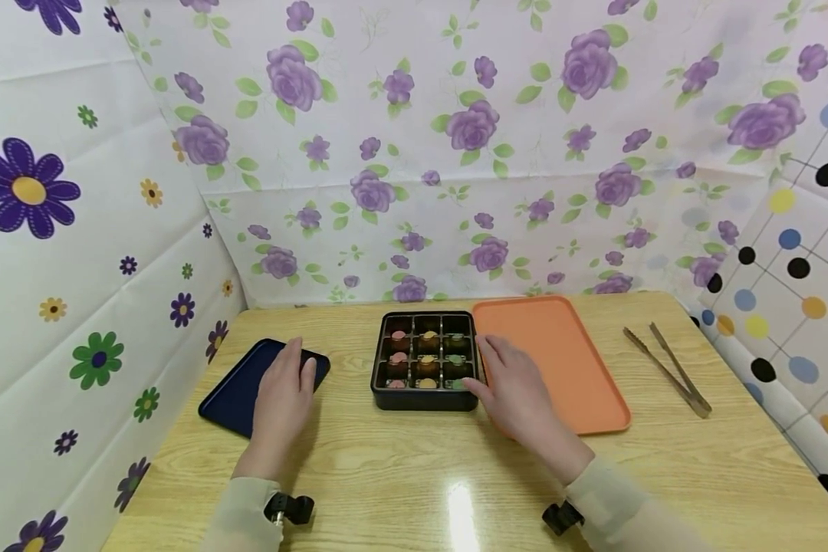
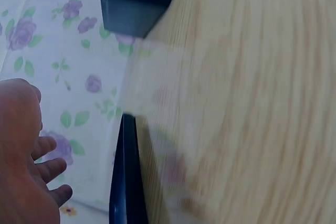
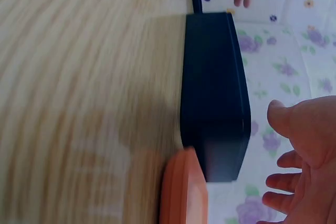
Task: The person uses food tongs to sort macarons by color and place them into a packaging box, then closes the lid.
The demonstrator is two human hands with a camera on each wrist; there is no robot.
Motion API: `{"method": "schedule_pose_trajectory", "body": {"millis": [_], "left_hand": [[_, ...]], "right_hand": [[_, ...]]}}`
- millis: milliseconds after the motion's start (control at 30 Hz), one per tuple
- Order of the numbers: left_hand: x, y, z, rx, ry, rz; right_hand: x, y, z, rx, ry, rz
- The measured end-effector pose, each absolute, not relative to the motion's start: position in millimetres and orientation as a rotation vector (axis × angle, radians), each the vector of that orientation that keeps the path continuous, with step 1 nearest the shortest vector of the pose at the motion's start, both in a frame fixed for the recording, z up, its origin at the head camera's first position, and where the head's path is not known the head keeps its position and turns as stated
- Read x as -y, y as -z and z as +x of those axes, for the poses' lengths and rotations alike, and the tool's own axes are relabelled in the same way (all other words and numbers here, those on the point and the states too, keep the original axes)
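Observation:
My left hand (image 1: 284, 395) hovers over a dark blue tray (image 1: 231, 395), fingers extended and nothing in its grasp. In the middle of the table stands a black divided box (image 1: 424, 400). Its compartments hold small pink (image 1: 398, 359), yellow (image 1: 426, 359) and green pieces (image 1: 455, 359), one colour per column; their kind is too small to tell. By the box's right side is my right hand (image 1: 517, 395), above the left edge of an orange tray (image 1: 559, 360). The right wrist view shows its relaxed, empty fingers beside the black box (image 3: 212, 82), with a gap between them.
Metal tongs (image 1: 669, 372) lie spread on the right of the wooden table (image 1: 386, 475). A floral cloth (image 1: 414, 153) hangs behind the table's back edge. Patterned cloths also flank the left and right sides.

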State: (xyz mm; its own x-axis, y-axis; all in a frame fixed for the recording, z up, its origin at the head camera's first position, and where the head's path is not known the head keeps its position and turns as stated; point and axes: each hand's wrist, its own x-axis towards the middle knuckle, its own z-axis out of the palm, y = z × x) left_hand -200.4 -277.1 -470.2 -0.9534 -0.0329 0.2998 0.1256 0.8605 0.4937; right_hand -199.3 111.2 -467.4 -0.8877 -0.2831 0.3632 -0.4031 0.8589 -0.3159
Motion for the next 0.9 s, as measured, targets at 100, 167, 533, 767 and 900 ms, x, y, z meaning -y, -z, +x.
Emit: {"method": "schedule_pose_trajectory", "body": {"millis": [100, 167, 533, 767, 900], "left_hand": [[289, 469, -199, 2.752, 0.716, -0.041], [297, 468, -198, 2.767, 0.691, -0.023], [333, 458, -194, 2.740, 0.562, -0.022], [356, 462, -195, 2.693, 0.511, -0.021], [369, 468, -196, 2.682, 0.475, -0.004]], "right_hand": [[-100, 467, -197, 2.705, -0.540, 0.568], [-92, 467, -195, 2.696, -0.520, 0.602], [-48, 471, -183, 2.729, -0.519, 0.746], [-22, 469, -175, 2.679, -0.527, 0.883], [-11, 470, -170, 2.672, -0.495, 0.940]]}}
